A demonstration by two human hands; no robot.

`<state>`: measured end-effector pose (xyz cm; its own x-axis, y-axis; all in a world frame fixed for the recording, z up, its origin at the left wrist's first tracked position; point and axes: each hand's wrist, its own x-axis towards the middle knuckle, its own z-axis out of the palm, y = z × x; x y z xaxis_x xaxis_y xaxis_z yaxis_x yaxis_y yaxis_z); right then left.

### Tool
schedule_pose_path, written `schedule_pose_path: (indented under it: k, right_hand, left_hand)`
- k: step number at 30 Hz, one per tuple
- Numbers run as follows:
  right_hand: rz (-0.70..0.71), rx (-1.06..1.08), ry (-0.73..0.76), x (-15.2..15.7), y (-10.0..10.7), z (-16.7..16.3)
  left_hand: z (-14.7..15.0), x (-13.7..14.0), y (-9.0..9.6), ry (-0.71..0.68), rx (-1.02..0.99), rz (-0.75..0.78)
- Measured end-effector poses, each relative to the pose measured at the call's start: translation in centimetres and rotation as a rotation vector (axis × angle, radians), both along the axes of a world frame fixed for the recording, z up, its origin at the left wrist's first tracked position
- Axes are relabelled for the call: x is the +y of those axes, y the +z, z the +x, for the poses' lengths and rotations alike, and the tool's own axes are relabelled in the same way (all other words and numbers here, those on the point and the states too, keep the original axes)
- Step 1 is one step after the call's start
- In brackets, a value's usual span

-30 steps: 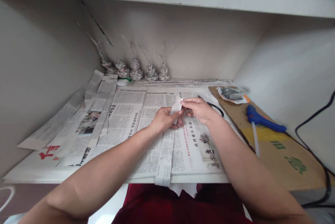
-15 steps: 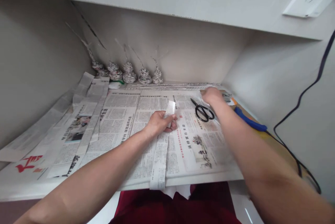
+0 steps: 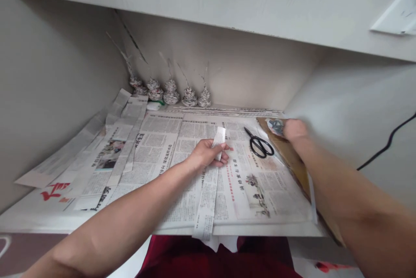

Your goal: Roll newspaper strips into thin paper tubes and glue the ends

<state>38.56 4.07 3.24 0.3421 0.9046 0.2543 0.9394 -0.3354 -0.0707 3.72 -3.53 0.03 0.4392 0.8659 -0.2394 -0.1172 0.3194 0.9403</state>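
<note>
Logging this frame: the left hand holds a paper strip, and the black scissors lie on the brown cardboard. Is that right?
Not quite: the black scissors lie on the newspaper, not on the brown cardboard, as the head view shows. The rest stands: the left hand holds a paper strip.

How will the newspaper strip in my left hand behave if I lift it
Long and thin, the newspaper strip will probably droop beyond your left hand, which holds it near one end. Being only paper, it's likely light, and might tear if tugged.
</note>
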Motion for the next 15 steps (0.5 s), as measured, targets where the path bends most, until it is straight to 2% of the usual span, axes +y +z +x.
schedule_pose_path:
  k: [3,5,7,8,9,11,12,15]
  right_hand:
    - [0.001,-0.083,-0.062,-0.3,1.0,-2.2]
    - [0.021,-0.1,-0.064,-0.7,1.7,-5.0]
    - [0.009,0.017,0.022,-1.5,2.2,-8.7]
    - [0.011,0.161,0.116,-2.1,2.4,-10.7]
    - [-0.042,0.379,0.236,-2.7,2.4,-12.7]
    - [-0.211,0.873,0.38,-4.1,2.1,-16.1]
    - [-0.252,1.035,0.45,-4.7,1.8,-17.4]
    - [-0.214,1.236,0.55,-6.0,0.7,-19.5]
  left_hand:
    - [0.1,0.1,-0.1,0.022,-0.014,-0.008]
    - [0.1,0.2,-0.1,0.038,-0.011,-0.009]
    - [0.1,0.3,-0.1,0.044,-0.003,-0.008]
    - [0.0,0.3,-0.1,0.044,0.001,-0.009]
    - [0.0,0.4,-0.1,0.046,0.005,-0.008]
    - [0.0,0.4,0.0,0.053,0.012,-0.002]
    - [-0.1,0.4,0.0,0.058,0.016,0.002]
    - [-0.1,0.4,0.0,0.05,0.027,0.027]
